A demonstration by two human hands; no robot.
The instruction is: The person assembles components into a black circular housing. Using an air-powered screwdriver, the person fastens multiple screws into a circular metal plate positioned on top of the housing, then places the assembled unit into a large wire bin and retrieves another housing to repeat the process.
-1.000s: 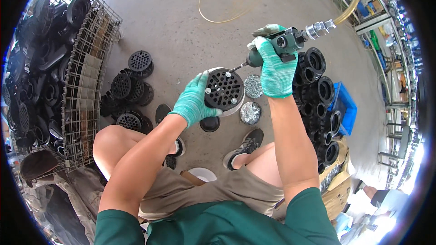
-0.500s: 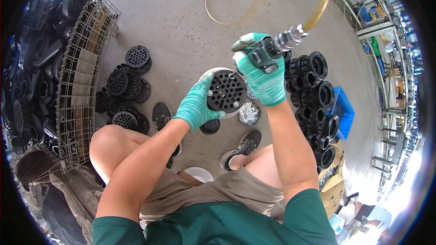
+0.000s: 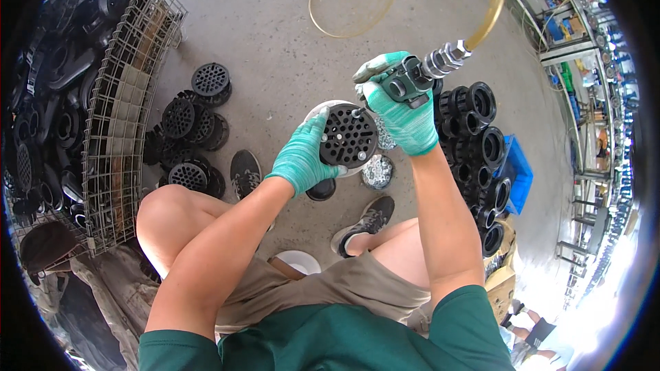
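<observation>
— Head view: why this two-handed hold?
— The left green-gloved hand [image 3: 302, 156] grips the left rim of a round, black, perforated disc [image 3: 348, 136] above a white round support [image 3: 330, 104], apparently steadying it; the right green-gloved hand [image 3: 401, 113] closes around a dark metal power tool [image 3: 407, 82] at the disc's far-right edge, seemingly for aim.
— And containers?
— Near right, small silver metal pieces [image 3: 377, 170] fill a round container [image 3: 378, 187]; left, a wire-mesh cage [image 3: 120, 117] holds black moulded parts [image 3: 72, 72].

wire cage [image 3: 115, 139] lines floor's [image 3: 261, 41] left edge | brown cap [image 3: 47, 244] rests at cage's near corner | shelving [image 3: 568, 55] lines right edge | blue crate [image 3: 520, 180] sits inward
</observation>
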